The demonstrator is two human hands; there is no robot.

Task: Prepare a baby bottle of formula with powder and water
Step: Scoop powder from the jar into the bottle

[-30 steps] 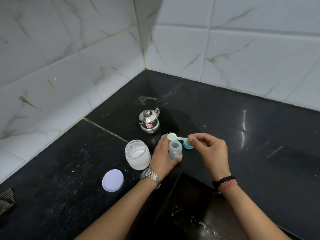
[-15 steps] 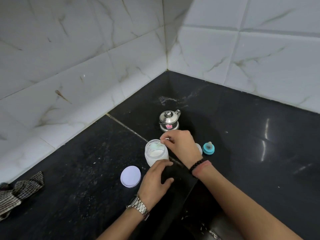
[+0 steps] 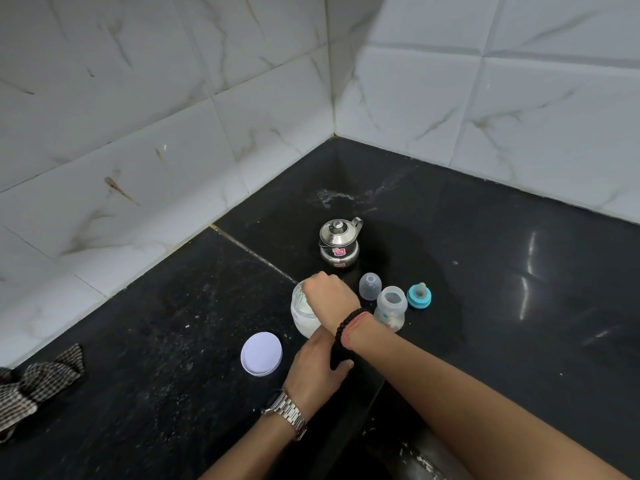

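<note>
A clear jar of white powder (image 3: 300,315) stands open on the black counter (image 3: 519,306). My right hand (image 3: 327,294) is over its mouth with closed fingers; the pale green scoop it held earlier is hidden under the fingers. My left hand (image 3: 317,367) rests just in front of the jar's base; whether it touches the jar I cannot tell. The open baby bottle (image 3: 391,308) stands free to the right. Its clear cap (image 3: 370,286) and blue teat ring (image 3: 419,296) sit beside it. A small steel kettle (image 3: 338,244) stands behind.
The jar's white lid (image 3: 261,354) lies flat to the left of my left hand. A checked cloth (image 3: 34,382) is bunched at the far left edge. White tiled walls meet in a corner behind the kettle. The counter's front edge runs under my forearms.
My right hand carried the scoop from over the bottle to the powder jar. My left hand let go of the bottle and dropped down by the jar. The view swung left.
</note>
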